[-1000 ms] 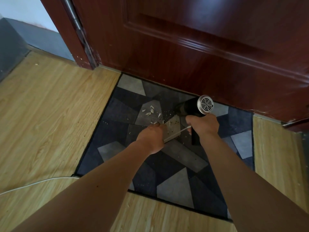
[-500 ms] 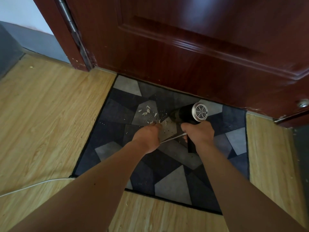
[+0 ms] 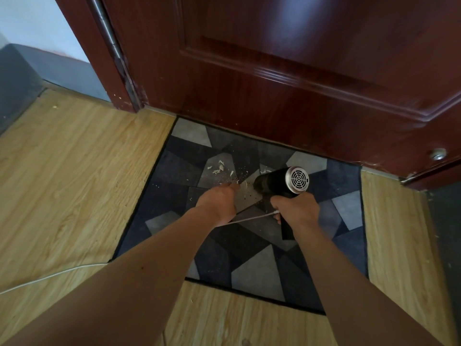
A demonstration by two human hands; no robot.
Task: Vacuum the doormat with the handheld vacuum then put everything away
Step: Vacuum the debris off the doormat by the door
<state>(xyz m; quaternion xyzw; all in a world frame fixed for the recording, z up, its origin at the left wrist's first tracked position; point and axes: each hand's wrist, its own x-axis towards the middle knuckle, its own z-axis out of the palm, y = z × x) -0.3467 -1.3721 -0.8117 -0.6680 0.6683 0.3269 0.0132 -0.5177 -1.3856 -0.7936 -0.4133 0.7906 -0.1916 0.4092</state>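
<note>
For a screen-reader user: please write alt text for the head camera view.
A right hand holds a black handheld vacuum over pale crumbs on a grey patterned doormat before a dark red door. The left hand grips its white cord.

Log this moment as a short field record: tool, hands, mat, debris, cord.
tool: handheld vacuum, black, grille facing the camera
right hand: gripping the vacuum's handle
left hand: closed on the white cord
doormat: grey geometric pattern, lying against the door
debris: pale scraps on the mat, ahead of the nozzle
cord: trails left across the wood floor
</note>
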